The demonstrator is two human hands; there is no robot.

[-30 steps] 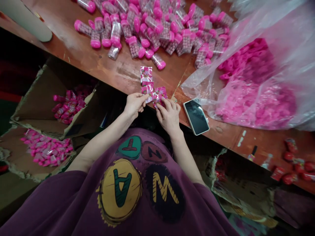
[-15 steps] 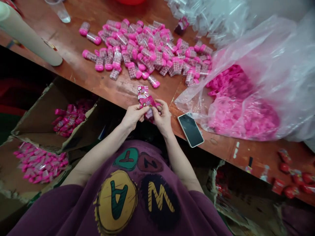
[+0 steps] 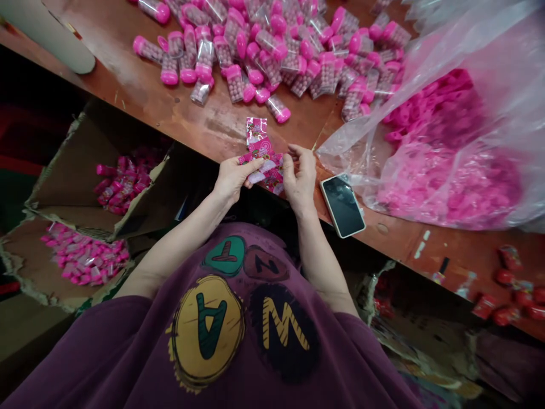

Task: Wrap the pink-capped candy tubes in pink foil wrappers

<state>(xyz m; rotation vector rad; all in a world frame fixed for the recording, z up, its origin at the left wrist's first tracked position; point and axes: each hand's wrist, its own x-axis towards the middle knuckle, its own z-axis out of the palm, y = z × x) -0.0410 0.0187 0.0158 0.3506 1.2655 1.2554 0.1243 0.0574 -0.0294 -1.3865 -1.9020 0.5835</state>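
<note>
In the head view, pink printed plastic labels [image 3: 260, 149] lie between my hands near the table's front edge. Some show pale lilac patches, and they are spread at different angles. My left hand [image 3: 232, 179] pinches them from the left, thumb on top. At their right edge, my right hand [image 3: 302, 179] has its thumb against the labels, the fingers curled behind. A shiny pink printed piece [image 3: 256, 129] sticks out beyond them. Farther back lies a heap of clear little bottles [image 3: 235, 84] with pink caps, filled with small pale pink balls.
A phone [image 3: 343, 205] lies right of my right hand. Behind it, a clear plastic bag [image 3: 451, 187] holds pink pieces. Open cardboard boxes [image 3: 63, 170] with pink items stand below left. A pale post [image 3: 63, 40] rises at far left; red items [image 3: 506, 284] lie at right.
My hands have moved a little apart, and the labels between them are spread wider, showing more print. The view has shifted, with the bottle heap now higher and larger in the picture.
</note>
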